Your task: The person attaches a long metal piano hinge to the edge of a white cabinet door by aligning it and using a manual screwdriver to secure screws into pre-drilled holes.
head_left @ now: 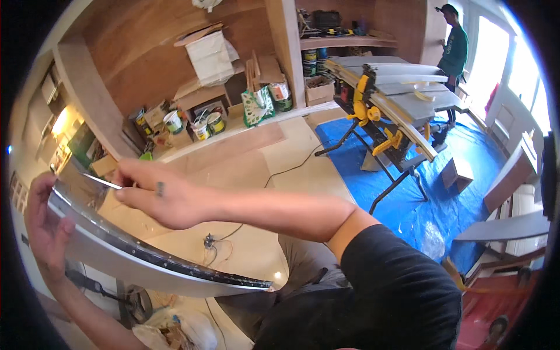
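My left hand (49,227) grips the far left end of a long white panel (146,265), with the fingers over its top and the thumb on its near face. A dark, speckled edge (143,242) runs along the panel's upper side, looking curved in this view. The panel's other end comes down by my lap. Above the left end, my right hand (166,192) is closed around a thin silvery blade-like tool (100,180). Its tip points left toward the panel's edge; whether it touches cannot be seen. The tool's handle is hidden in my fist.
A table saw (373,111) with yellow parts stands on a blue tarp (385,157), boards over it. A person (454,49) stands behind it. Paint cans (216,122) and boxes line the cabinet. A cord (291,170) crosses the floor; a plastic bag (181,329) lies below the panel.
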### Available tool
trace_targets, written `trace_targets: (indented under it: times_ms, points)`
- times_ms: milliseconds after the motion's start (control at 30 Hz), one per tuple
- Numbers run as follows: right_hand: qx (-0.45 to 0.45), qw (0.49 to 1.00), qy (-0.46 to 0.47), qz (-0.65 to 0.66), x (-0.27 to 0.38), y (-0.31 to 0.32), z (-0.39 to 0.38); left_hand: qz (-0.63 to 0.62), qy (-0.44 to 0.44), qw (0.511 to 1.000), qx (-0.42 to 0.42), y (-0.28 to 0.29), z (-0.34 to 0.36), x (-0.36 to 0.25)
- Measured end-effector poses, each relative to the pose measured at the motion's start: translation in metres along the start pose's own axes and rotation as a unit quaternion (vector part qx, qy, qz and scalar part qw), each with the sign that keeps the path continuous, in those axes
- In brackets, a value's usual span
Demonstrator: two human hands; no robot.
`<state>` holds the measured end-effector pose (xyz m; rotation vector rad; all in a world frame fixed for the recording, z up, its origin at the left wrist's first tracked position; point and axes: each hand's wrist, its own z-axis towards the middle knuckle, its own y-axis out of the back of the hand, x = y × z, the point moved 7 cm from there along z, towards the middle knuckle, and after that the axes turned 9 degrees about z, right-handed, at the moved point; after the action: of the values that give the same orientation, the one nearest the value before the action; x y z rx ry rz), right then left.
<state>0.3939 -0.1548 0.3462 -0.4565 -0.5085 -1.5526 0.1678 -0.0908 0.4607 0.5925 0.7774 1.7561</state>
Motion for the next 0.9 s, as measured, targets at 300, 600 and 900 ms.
trace_targets:
  times_ms: [300, 600, 900]
  points:
    - [0.046, 0.982, 0.067, -0.168, 0.024, 0.038, -0.01, -0.073, 0.077, 0.994, 0.032, -0.004, 0.0, 0.013]
    - [0.0, 0.886, 0.204, -0.416, 0.069, 0.054, 0.042, -0.143, 0.031, 0.988, 0.041, -0.016, 0.025, -0.016]
    - [-0.027, 0.921, 0.114, -0.373, 0.07, 0.035, 0.049, 0.017, -0.024, 0.995, -0.095, -0.007, 0.003, -0.029]
